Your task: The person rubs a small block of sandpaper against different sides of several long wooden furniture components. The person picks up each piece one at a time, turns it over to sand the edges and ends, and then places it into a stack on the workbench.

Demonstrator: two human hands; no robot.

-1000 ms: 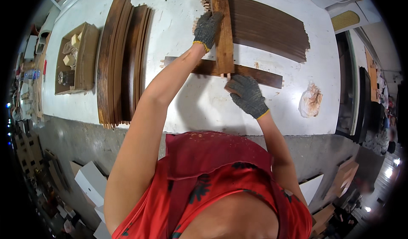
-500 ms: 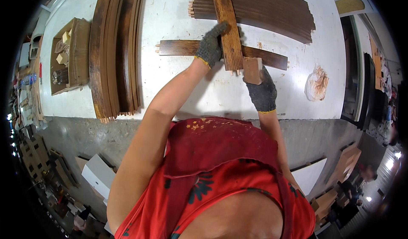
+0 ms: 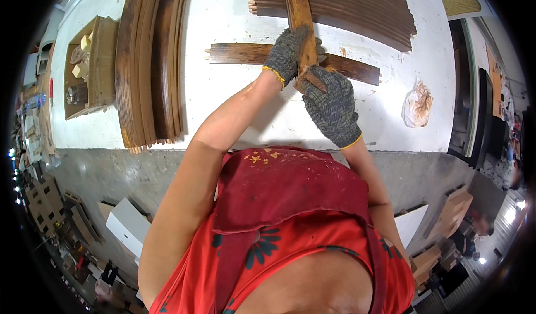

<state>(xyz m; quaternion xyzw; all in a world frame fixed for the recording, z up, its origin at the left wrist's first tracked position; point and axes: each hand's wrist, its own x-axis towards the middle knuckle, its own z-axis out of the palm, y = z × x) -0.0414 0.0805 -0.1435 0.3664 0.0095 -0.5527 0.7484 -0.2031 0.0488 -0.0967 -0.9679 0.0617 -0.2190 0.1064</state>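
Left hand (image 3: 290, 51) was clamped around the upright dark slat (image 3: 297, 12), right hand (image 3: 330, 104) closed on its lower end just below, over the crosswise plank (image 3: 240, 53) on the desk (image 3: 223, 107). Looked risky: gloved grip could slip and pinch fingers

Speckled grey knit gloves with yellow cuffs are covering the left hand (image 3: 289, 51) and right hand (image 3: 330, 104), showing against a dark brown streaked wooden slat (image 3: 297, 6). The white surface (image 3: 223, 90) is bearing brown curved boards (image 3: 148, 62); a red apron (image 3: 290, 191) is overlaying a dark-flowered red top.
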